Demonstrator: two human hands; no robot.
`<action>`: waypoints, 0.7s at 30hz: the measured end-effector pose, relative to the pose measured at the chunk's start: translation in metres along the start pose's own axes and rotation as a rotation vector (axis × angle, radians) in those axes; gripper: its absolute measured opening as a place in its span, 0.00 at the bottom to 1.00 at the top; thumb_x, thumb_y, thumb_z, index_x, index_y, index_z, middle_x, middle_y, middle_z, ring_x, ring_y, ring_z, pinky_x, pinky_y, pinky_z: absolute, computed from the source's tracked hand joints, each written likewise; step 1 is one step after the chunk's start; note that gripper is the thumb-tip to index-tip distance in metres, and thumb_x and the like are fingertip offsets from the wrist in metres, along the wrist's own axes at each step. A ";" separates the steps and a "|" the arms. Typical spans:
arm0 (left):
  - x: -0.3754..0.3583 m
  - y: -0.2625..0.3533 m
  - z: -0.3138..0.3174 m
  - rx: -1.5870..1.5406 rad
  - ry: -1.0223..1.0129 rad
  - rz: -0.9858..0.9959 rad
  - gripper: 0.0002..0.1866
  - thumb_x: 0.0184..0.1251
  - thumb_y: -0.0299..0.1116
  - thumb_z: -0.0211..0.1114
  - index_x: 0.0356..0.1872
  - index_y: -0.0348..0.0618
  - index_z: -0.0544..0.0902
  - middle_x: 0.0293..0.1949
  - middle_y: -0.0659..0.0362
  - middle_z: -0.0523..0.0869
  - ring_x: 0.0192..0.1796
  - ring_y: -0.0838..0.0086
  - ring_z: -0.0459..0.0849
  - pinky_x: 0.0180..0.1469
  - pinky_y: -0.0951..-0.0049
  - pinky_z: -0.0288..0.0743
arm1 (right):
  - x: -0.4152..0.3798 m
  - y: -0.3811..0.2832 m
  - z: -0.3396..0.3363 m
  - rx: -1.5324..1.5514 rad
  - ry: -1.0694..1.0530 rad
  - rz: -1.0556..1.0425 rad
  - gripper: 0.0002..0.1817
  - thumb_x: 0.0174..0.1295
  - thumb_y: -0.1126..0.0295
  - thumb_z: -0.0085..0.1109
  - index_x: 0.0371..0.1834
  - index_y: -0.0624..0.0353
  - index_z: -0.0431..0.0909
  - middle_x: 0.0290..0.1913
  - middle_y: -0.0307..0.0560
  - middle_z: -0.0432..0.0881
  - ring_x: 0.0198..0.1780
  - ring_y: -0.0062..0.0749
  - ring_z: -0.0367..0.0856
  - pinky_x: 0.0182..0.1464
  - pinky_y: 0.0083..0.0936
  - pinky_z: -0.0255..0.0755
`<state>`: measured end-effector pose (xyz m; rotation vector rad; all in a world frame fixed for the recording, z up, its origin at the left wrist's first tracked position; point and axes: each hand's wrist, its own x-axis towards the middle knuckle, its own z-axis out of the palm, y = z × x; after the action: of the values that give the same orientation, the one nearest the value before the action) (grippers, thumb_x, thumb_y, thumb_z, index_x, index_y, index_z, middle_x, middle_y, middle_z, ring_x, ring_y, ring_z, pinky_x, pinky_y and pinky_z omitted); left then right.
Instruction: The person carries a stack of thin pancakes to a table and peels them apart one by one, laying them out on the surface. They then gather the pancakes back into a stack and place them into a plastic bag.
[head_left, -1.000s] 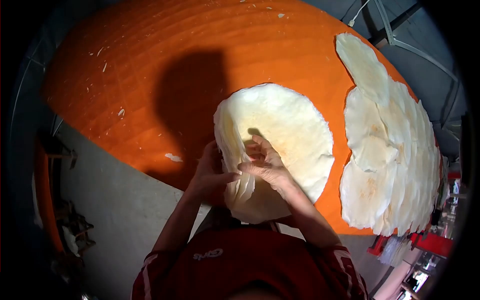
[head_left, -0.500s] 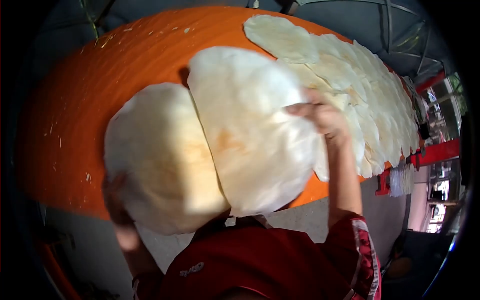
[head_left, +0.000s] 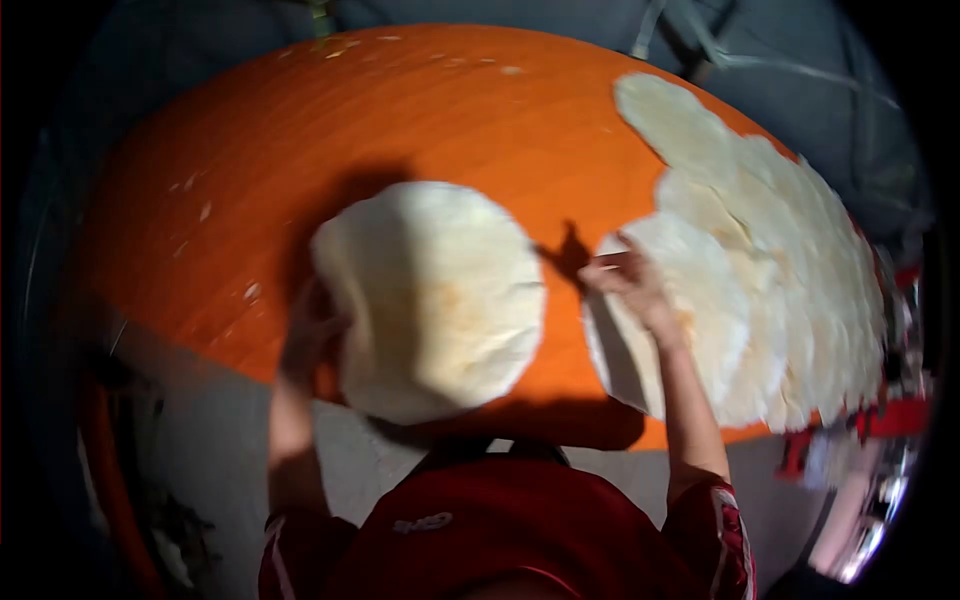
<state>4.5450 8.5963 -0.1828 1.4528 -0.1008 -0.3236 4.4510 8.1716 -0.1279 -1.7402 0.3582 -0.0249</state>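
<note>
My left hand (head_left: 318, 325) grips the left edge of a thin, round, pale sheet (head_left: 440, 310) with a faint brownish patch, held above the orange surface, on which it casts a shadow. Any sheets beneath it are hidden. To the right, my right hand (head_left: 628, 285) hovers over the left part of another round sheet (head_left: 700, 290), fingers apart and pointing left. That sheet lies flat, overlapping the nearest of the spread sheets (head_left: 800, 270), and part of it is in shadow.
The long orange surface (head_left: 480, 120) carries overlapping rows of pale sheets along its right side. Small pale scraps (head_left: 252, 292) dot its left and far parts. Metal frame bars (head_left: 710, 45) stand behind it, and red items (head_left: 895, 418) lie beyond the right end.
The sheet in my right hand has come down onto the right side, against the laid sheets, and my fingers have let go. My left hand still holds its sheet. The view has shifted.
</note>
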 end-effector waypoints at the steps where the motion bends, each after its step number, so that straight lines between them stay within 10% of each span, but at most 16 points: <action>1: -0.003 0.010 0.007 0.042 0.013 -0.011 0.42 0.37 0.26 0.74 0.59 0.39 0.64 0.55 0.56 0.71 0.58 0.66 0.68 0.60 0.67 0.63 | 0.017 0.011 0.055 -0.060 -0.170 -0.046 0.47 0.46 0.66 0.70 0.66 0.64 0.49 0.43 0.47 0.74 0.41 0.29 0.75 0.44 0.23 0.72; 4: -0.006 0.024 0.014 0.176 0.018 0.028 0.43 0.34 0.24 0.75 0.59 0.38 0.64 0.55 0.56 0.71 0.58 0.67 0.68 0.60 0.68 0.62 | 0.011 -0.035 0.193 -0.173 -0.512 -0.158 0.55 0.39 0.61 0.74 0.67 0.60 0.44 0.54 0.55 0.67 0.53 0.40 0.70 0.51 0.31 0.69; 8: -0.011 0.027 0.008 -0.020 -0.002 0.023 0.43 0.35 0.26 0.74 0.59 0.37 0.63 0.55 0.56 0.71 0.58 0.68 0.68 0.60 0.68 0.62 | 0.036 -0.032 0.270 -0.104 -0.422 0.034 0.61 0.33 0.54 0.75 0.67 0.65 0.43 0.57 0.56 0.66 0.53 0.44 0.69 0.54 0.31 0.67; 21: -0.020 0.010 -0.001 -0.041 0.099 -0.035 0.41 0.41 0.30 0.73 0.59 0.35 0.62 0.54 0.52 0.71 0.56 0.66 0.71 0.58 0.68 0.65 | 0.044 0.000 0.287 0.368 -0.583 0.452 0.37 0.45 0.60 0.70 0.59 0.57 0.62 0.46 0.43 0.75 0.43 0.26 0.75 0.41 0.23 0.71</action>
<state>4.5272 8.6037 -0.1706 1.4286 0.0113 -0.2796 4.5540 8.4351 -0.1942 -1.2025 0.2822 0.6881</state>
